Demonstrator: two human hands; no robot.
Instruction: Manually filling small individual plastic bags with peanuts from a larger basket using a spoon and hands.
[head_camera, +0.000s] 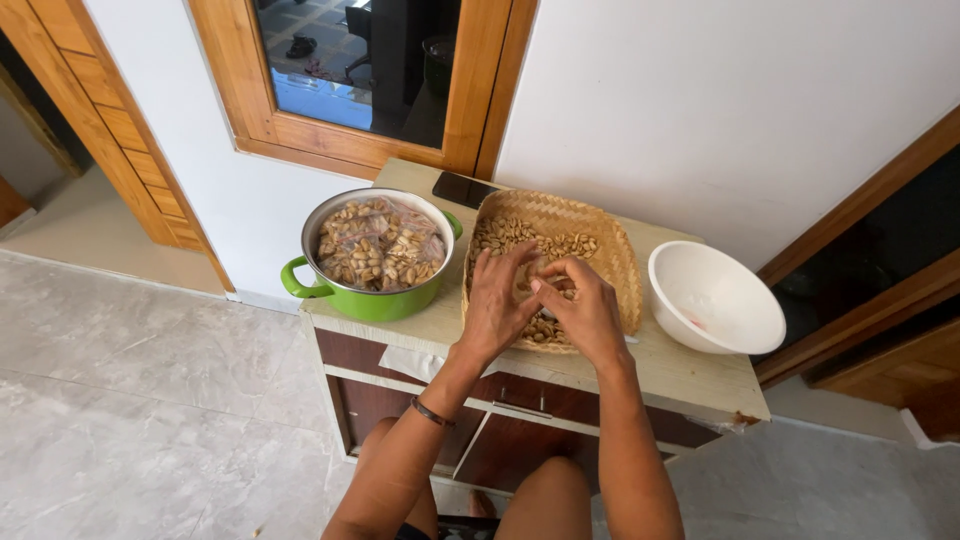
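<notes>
A woven tray (600, 225) of peanuts (530, 237) lies on the surface (680, 375), its long axis running away from the person. Over it, the left hand (497, 300) and right hand (583, 310) meet, fingertips pinched on a peanut too small to make out. A green pot (372, 300) stands left, a white bowl (714, 298) right, a phone (462, 189) behind.

Both hands working over a tray of peanuts

Left hand (497, 300) and right hand (583, 310) meet fingertip to fingertip above the square woven bamboo tray (615, 250) of unshelled peanuts (520, 235); a green metal pot (372, 300) with bagged peanuts sits left, a white plastic bowl (715, 300) right, on the pale-topped wooden cabinet (680, 375).
</notes>
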